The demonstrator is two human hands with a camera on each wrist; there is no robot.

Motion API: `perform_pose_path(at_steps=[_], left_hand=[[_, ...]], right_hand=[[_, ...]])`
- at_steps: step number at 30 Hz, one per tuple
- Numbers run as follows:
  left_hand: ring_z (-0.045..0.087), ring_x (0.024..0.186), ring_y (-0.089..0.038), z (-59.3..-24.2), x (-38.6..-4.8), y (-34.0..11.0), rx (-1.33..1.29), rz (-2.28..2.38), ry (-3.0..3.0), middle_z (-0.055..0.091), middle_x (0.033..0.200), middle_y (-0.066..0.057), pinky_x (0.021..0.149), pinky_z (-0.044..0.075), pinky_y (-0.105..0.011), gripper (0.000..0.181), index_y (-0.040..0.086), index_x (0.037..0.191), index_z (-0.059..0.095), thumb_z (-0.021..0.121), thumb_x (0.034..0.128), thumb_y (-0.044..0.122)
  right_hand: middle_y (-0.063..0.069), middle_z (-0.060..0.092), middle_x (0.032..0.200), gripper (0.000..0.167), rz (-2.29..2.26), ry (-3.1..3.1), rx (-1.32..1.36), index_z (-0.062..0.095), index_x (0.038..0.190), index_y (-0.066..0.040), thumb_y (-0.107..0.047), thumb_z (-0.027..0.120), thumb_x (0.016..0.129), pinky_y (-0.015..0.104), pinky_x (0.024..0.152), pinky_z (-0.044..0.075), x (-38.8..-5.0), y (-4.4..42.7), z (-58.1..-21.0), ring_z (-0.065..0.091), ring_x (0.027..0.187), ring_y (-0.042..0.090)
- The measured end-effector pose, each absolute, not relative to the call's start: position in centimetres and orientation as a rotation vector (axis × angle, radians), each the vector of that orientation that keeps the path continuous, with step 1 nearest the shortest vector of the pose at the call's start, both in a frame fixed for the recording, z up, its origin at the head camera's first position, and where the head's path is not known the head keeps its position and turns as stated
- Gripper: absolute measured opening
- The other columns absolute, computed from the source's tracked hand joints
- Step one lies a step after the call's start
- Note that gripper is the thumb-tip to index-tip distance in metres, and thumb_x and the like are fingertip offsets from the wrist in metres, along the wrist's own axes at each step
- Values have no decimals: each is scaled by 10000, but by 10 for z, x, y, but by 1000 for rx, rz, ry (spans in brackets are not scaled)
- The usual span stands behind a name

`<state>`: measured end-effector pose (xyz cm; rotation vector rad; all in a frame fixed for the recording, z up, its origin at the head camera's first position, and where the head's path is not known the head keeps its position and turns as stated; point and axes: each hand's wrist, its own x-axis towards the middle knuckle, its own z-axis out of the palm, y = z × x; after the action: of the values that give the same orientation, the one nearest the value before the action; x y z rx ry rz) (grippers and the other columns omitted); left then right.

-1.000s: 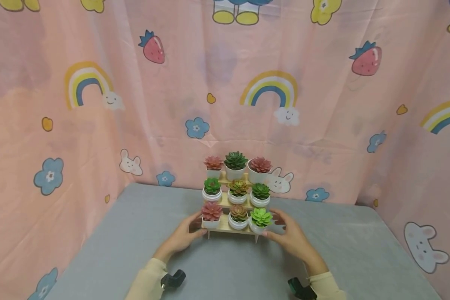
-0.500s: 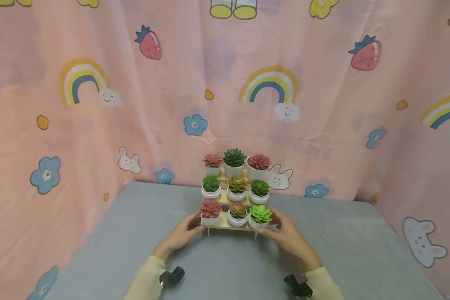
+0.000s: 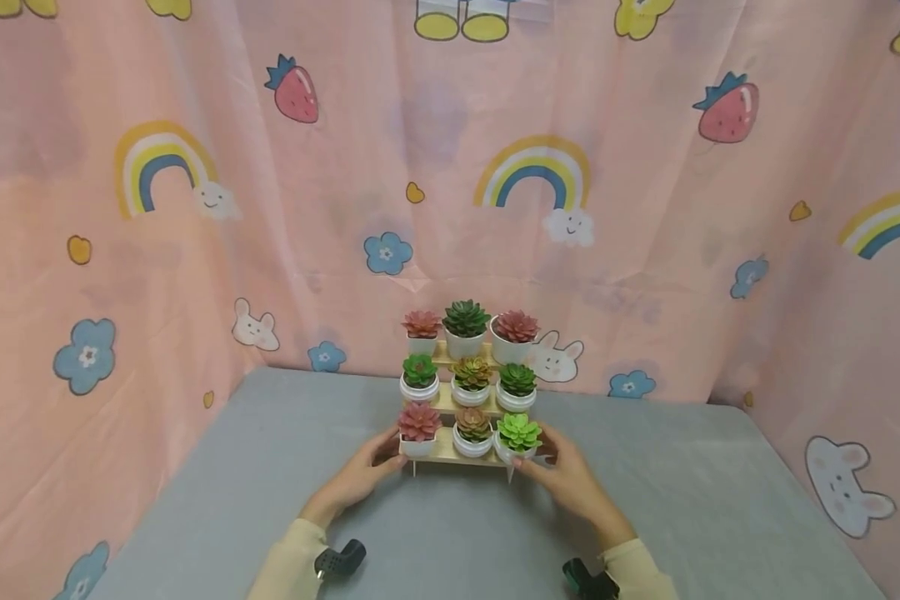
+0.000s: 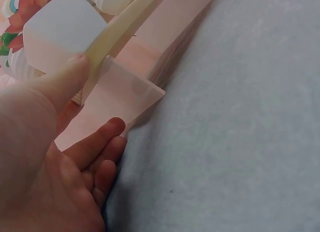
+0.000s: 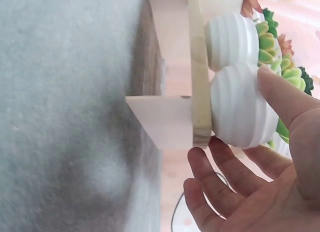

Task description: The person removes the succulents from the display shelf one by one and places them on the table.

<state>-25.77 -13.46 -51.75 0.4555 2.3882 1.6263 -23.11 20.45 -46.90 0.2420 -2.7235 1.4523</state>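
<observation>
A three-tier wooden stand (image 3: 450,451) holds several small potted succulents in white pots, standing between two hands. At its left end is the left hand (image 3: 357,477); in the left wrist view the thumb (image 4: 75,74) lies at the shelf's edge beside a white pot (image 4: 62,29), other fingers curled around the stand's side. The right hand (image 3: 570,475) is at the lower right corner. Its thumb (image 5: 280,89) presses a ribbed white pot (image 5: 242,106) with a bright green succulent (image 3: 519,432), and its fingertips reach the pot's other side and the board's end (image 5: 201,134).
A grey cloth-covered table (image 3: 450,542) lies under the stand. Behind it hangs a pink curtain (image 3: 345,167) printed with rainbows, strawberries and rabbits. Dark devices are strapped at the left wrist (image 3: 340,558) and right wrist (image 3: 588,579).
The right thumb has shifted slightly left, onto the front of the bright green succulent's pot. The left hand keeps its place at the stand's end. The head view has shifted slightly.
</observation>
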Motion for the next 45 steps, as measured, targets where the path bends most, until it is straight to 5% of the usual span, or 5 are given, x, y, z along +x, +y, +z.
perform_pose_path(at_steps=[19, 36, 45], left_hand=[[534, 1332, -383, -517, -261, -135, 551, 1614, 2443, 533, 1473, -239, 1092, 439, -499, 651, 71, 1577, 341, 592, 1030, 318], [481, 1388, -400, -520, -258, -134, 496, 1613, 2404, 494, 1512, -231, 1145, 365, -588, 670, 102, 1594, 309, 584, 1031, 339], [516, 1349, -395, -515, -255, -134, 503, 1582, 2456, 529, 1473, -231, 1111, 419, -541, 645, 80, 1584, 327, 571, 1040, 327]], right_hand=[[166, 664, 1275, 586, 1488, -2666, 204, 595, 1337, -8, -210, 831, 839, 432, 920, 529, -233, 204, -469, 646, 1128, 289], [169, 657, 1317, 591, 1493, -2634, 268, 575, 1363, -32, -195, 816, 848, 366, 879, 496, -228, 219, -456, 653, 1110, 237], [161, 656, 1305, 580, 1429, -2577, 328, 562, 1375, -39, -181, 804, 868, 345, 879, 504, -226, 228, -447, 615, 1060, 50]])
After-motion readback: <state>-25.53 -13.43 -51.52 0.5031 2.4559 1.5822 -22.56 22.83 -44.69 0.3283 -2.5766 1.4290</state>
